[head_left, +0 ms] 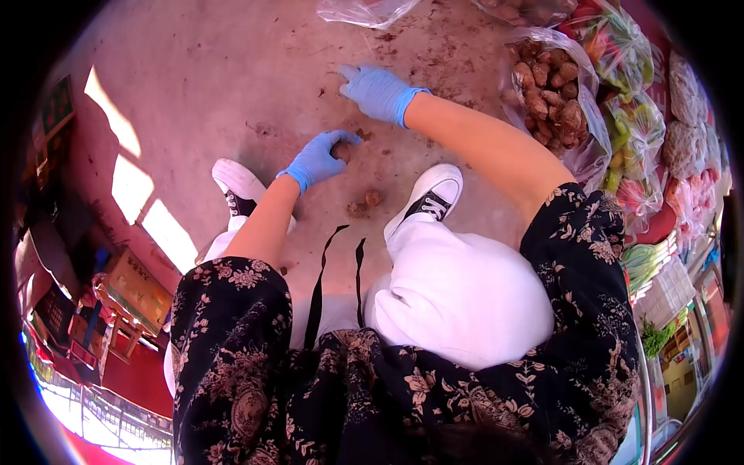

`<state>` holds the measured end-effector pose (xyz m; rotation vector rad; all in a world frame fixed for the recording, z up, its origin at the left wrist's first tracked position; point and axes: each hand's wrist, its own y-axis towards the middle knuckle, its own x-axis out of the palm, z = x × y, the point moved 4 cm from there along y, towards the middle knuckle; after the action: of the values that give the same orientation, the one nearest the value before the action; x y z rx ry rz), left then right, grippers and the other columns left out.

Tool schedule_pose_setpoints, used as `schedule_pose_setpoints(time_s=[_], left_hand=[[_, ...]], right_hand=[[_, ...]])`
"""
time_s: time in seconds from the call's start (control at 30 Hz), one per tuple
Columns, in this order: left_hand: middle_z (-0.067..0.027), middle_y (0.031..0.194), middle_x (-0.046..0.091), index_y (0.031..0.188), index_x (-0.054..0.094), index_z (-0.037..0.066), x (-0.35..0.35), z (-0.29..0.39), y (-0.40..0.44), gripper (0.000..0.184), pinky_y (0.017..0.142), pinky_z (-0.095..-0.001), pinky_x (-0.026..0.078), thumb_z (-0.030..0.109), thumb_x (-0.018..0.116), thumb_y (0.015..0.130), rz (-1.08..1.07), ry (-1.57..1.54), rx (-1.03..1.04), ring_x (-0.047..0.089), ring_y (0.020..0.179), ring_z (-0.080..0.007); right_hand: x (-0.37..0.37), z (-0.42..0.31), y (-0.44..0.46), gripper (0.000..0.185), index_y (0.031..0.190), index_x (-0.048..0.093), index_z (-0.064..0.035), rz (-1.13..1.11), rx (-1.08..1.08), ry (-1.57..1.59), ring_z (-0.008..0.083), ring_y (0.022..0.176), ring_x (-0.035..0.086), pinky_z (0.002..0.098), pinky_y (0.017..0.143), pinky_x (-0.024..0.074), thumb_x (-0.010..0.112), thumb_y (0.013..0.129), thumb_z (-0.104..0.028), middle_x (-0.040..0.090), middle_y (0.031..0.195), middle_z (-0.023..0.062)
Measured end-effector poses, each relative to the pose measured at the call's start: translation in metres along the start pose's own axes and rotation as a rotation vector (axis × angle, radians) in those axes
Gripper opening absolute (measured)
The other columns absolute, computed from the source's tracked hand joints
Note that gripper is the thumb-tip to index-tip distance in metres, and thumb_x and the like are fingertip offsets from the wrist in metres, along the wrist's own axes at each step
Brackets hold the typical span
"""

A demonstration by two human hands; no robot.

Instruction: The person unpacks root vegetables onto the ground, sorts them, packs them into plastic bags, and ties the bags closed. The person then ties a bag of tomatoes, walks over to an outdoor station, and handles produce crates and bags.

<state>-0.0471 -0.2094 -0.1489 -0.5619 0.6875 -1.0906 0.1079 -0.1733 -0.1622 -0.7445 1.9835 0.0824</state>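
Note:
My left hand (316,160), in a blue glove, curls its thumb and fingers round a brown tuber (341,152) low over the floor. Farther out and to the right is my right hand (378,93), gloved the same way. Its fingers point left, slightly apart, and nothing shows in them. Two small brown tubers (364,204) lie on the floor between my shoes. To the right, a clear plastic bag (595,124) stands open, filled with several knobbly brown tubers (552,93).
Bagged vegetables (635,128) line the right side. Another clear bag (368,11) lies at the far edge. My white-toed shoes (435,194) flank the small tubers on the dirt-marked concrete floor (194,85). A cardboard box (136,285) stands at lower left.

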Motion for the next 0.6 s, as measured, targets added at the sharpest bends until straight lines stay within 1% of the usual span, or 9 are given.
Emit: schedule_pose_setpoints(time_s=[0.03,0.13,0.23,0.27,0.37,0.4,0.5,0.53,0.6], left_hand=[[-0.0129,0.106,0.057,0.114,0.055,0.006,0.023,-0.012,-0.009,0.045,0.087,-0.0303,0.044,0.005,0.055,0.068,-0.02,0.026,0.009,0.056,0.097,-0.0199],[-0.01,0.101,0.059,0.116,0.053,0.008,0.067,-0.051,-0.033,0.049,0.08,-0.0317,0.047,0.004,0.056,0.068,0.175,0.082,0.026,0.058,0.087,-0.0219],[-0.0094,0.104,0.057,0.114,0.054,0.011,0.087,-0.076,-0.059,0.042,0.077,-0.0337,0.046,0.009,0.057,0.071,0.369,-0.661,-0.517,0.056,0.089,-0.0225],[-0.0063,0.102,0.056,0.113,0.053,0.014,0.098,-0.08,-0.069,0.038,0.074,-0.0389,0.045,0.018,0.056,0.075,0.434,-0.861,-0.779,0.054,0.088,-0.021],[-0.007,0.101,0.054,0.114,0.051,0.014,0.129,-0.075,-0.08,0.038,0.076,-0.0446,0.044,0.029,0.051,0.079,0.308,-1.292,-0.877,0.052,0.094,-0.0213],[-0.0089,0.107,0.054,0.116,0.048,0.015,0.143,-0.07,-0.079,0.04,0.081,-0.0466,0.043,0.034,0.048,0.082,0.411,-1.395,-0.932,0.051,0.098,-0.0241],[-0.0105,0.115,0.052,0.118,0.047,0.014,0.173,-0.087,-0.052,0.04,0.088,-0.049,0.041,0.035,0.045,0.085,0.262,-1.649,-0.764,0.05,0.103,-0.0278],[-0.0113,0.121,0.05,0.12,0.046,0.014,0.162,-0.074,-0.044,0.04,0.095,-0.0499,0.038,0.035,0.043,0.087,0.256,-1.551,-0.776,0.049,0.108,-0.0289],[-0.0101,0.122,0.049,0.124,0.041,0.014,0.133,-0.043,-0.026,0.043,0.094,-0.0495,0.039,0.032,0.045,0.085,0.262,-1.437,-0.6,0.048,0.112,-0.0284]], right_hand=[[-0.001,-0.005,-0.006,0.024,0.094,0.061,-0.0065,-0.048,0.044,0.089,0.0332,0.1,0.051,0.0418,0.081,0.0458,0.06,0.071,-0.013,0.048,0.115,0.0158],[0.013,-0.029,-0.043,0.029,0.098,0.061,-0.0069,-0.308,0.084,0.469,0.03,0.097,0.056,0.0381,0.082,0.0453,0.057,0.071,-0.018,0.057,0.104,0.0163],[0.061,-0.047,-0.085,0.038,0.108,0.058,-0.0079,-0.604,0.435,0.804,0.0259,0.086,0.062,0.0353,0.069,0.0502,0.053,0.072,-0.02,0.062,0.097,0.0143],[0.071,-0.055,-0.1,0.042,0.113,0.056,-0.0082,-0.751,0.591,0.974,0.0242,0.082,0.062,0.0342,0.063,0.0514,0.052,0.073,-0.019,0.062,0.096,0.0131],[0.111,-0.079,-0.123,0.047,0.12,0.051,-0.0093,-0.786,0.633,1.218,0.0199,0.076,0.062,0.0332,0.057,0.0531,0.051,0.073,-0.016,0.062,0.091,0.0103],[0.125,-0.084,-0.125,0.049,0.122,0.049,-0.0098,-0.757,0.643,1.299,0.02,0.079,0.061,0.0338,0.059,0.0539,0.051,0.073,-0.015,0.061,0.093,0.0103],[0.139,-0.093,-0.129,0.056,0.128,0.042,-0.0105,-0.655,0.695,1.525,0.021,0.086,0.06,0.0355,0.063,0.0556,0.054,0.073,-0.012,0.058,0.101,0.011],[0.13,-0.089,-0.131,0.058,0.129,0.04,-0.0102,-0.597,0.734,1.585,0.0217,0.088,0.059,0.036,0.064,0.0559,0.055,0.073,-0.011,0.056,0.104,0.0115],[0.113,-0.063,-0.132,0.066,0.132,0.033,-0.0092,-0.447,0.785,1.679,0.0252,0.095,0.056,0.0365,0.065,0.0562,0.057,0.071,-0.006,0.05,0.115,0.012]])
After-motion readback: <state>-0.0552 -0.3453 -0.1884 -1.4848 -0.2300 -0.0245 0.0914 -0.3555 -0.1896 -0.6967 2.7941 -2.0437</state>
